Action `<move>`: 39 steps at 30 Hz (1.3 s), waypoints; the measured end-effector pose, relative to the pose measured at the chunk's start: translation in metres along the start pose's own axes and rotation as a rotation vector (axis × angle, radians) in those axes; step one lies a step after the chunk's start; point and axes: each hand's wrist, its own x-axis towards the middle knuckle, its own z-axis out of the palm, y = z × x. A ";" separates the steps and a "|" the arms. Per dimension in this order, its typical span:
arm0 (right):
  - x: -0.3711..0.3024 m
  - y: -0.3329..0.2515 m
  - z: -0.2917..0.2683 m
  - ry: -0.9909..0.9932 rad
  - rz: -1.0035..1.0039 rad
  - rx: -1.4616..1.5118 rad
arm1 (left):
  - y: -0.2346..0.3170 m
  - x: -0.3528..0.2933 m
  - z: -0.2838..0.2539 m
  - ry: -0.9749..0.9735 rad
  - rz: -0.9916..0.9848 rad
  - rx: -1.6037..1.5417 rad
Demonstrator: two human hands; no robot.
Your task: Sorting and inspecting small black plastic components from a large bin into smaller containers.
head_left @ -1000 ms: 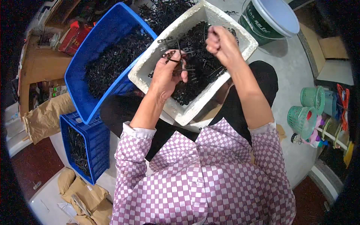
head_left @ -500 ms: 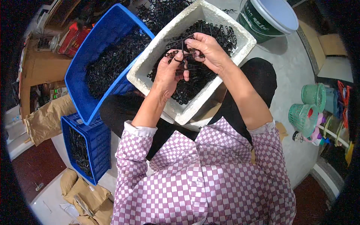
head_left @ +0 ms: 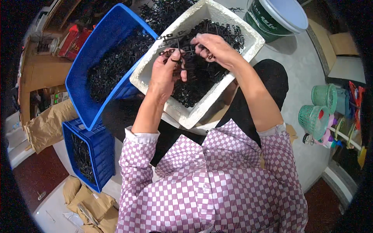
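Note:
Between my knees stands a white foam box [head_left: 143,80], holding a heap of small black plastic parts [head_left: 194,88]. Over its left side my left hand [head_left: 166,72] is closed on a black branched plastic piece [head_left: 167,37], whose thin bars and small looped ends stick out past the fingers. My right hand [head_left: 218,49] hovers over the heap, right of that piece and apart from my left hand. Its fingers are curled, with a small dark part [head_left: 210,58] showing beneath them; most of what they hold is hidden.
A large blue crate [head_left: 74,83] with more black parts leans at the left, a smaller blue crate [head_left: 105,155] below it. A green bucket [head_left: 264,23] stands at the far right of the box. Green baskets [head_left: 311,118] and brown paper packaging [head_left: 50,124] lie farther out.
My hands have moved apart. The left one has shifted left and slightly up with the branched piece; the right one has moved a little right, away from it.

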 end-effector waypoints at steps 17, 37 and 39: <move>0.008 0.010 0.005 0.240 0.049 0.611 | -0.022 0.005 0.012 -0.038 0.087 0.243; 0.022 0.012 -0.010 0.412 0.052 0.750 | -0.017 0.001 0.016 -0.103 -0.164 0.064; 0.012 0.013 -0.002 0.217 0.052 0.742 | -0.011 0.007 0.009 0.005 -0.103 -0.017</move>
